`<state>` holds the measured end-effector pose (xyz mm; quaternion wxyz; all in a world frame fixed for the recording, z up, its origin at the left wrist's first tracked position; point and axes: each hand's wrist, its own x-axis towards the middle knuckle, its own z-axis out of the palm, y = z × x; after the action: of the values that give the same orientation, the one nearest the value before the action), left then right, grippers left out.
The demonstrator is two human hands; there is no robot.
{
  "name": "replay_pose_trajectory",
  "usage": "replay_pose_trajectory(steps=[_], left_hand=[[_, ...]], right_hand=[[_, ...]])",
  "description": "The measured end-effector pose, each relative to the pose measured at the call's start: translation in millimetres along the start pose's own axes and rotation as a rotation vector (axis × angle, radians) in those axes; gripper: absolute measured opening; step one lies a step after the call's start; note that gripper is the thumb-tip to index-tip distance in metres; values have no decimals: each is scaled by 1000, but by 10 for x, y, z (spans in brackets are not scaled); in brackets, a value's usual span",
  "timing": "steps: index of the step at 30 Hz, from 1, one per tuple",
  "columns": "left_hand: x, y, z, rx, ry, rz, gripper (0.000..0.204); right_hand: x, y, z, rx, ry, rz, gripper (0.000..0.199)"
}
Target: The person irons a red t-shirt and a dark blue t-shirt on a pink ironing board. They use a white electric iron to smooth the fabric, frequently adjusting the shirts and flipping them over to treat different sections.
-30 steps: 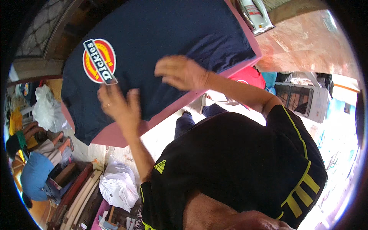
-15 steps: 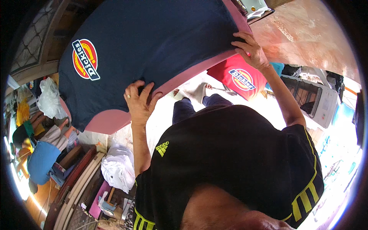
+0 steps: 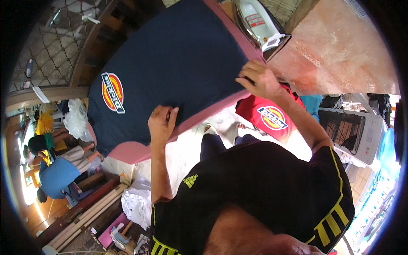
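Note:
A navy blue garment (image 3: 178, 63) with a round red and yellow badge (image 3: 113, 92) lies spread over a pink padded ironing board (image 3: 136, 152). My left hand (image 3: 161, 124) pinches the garment's near edge at the board's rim, fingers curled on the cloth. My right hand (image 3: 260, 79) grips the same edge farther right, close to the board's wide end. A white clothes iron (image 3: 259, 22) rests just beyond my right hand.
A red garment with a similar badge (image 3: 267, 117) hangs below the board under my right arm. A white slatted box (image 3: 352, 131) stands to the right. White plastic bags (image 3: 138, 204), wooden planks and clutter lie low left. An orange marbled surface (image 3: 340, 46) is beyond the iron.
Both hands slid from the top of the garment down to its near edge and now hold it there. The view shifted, bringing the iron into sight.

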<state>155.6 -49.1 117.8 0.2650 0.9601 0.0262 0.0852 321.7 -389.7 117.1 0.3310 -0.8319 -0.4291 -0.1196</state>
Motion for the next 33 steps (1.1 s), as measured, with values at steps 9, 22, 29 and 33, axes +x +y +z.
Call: replay_pose_trajectory(steps=[9, 22, 29, 33], left_hand=[[2595, 311, 1043, 360, 89, 529, 61], [4457, 77, 1359, 310, 93, 307, 79], [2574, 793, 1304, 298, 31, 542, 89], [1470, 1134, 1275, 189, -239, 623, 90]], right_hand=[[535, -74, 755, -366, -181, 251, 70], [-98, -119, 94, -361, -163, 516, 69], [762, 994, -689, -585, 204, 298, 45], [1130, 1558, -623, -358, 111, 482, 50]])
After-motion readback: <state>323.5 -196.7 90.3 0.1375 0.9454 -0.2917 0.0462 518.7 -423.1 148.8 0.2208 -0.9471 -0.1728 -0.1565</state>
